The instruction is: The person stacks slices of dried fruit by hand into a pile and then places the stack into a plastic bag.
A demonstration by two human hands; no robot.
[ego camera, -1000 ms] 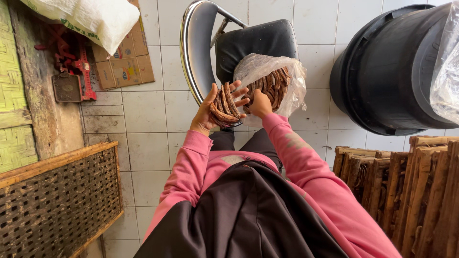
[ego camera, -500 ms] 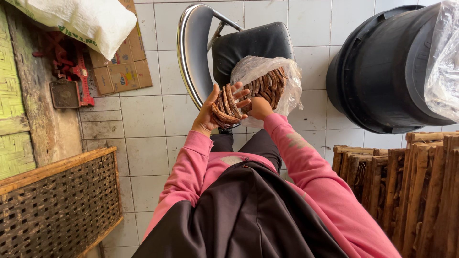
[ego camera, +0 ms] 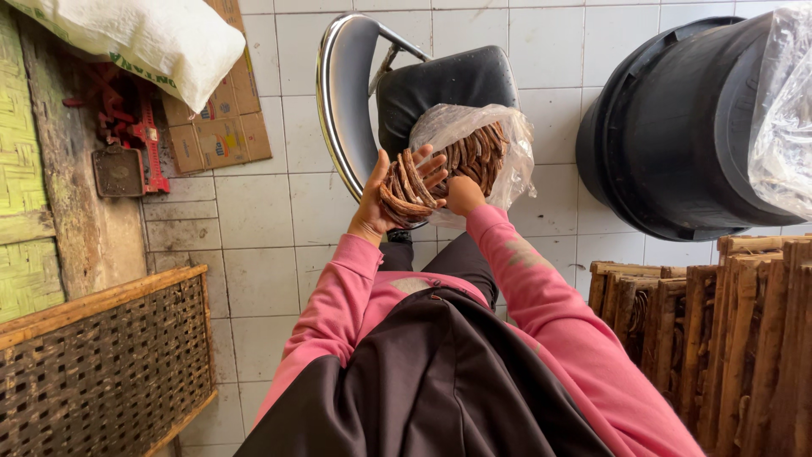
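Curved brown sticks (ego camera: pixel 404 190) bundled in left hand (ego camera: pixel 382 203) grip; right hand (ego camera: pixel 463 195) closed inside clear bag (ego camera: pixel 478 148), contents hidden.

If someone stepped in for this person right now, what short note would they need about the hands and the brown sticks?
Left hand: holds a stack of curved brown sticks, fingers spread across it.
Right hand: at the mouth of the clear plastic bag; whether it grips anything cannot be told.
The bag lies on the seat of a dark chair and holds more of the same sticks.
Done: one handful is gathered in the left hand.
Left: many sticks remain in the bag.
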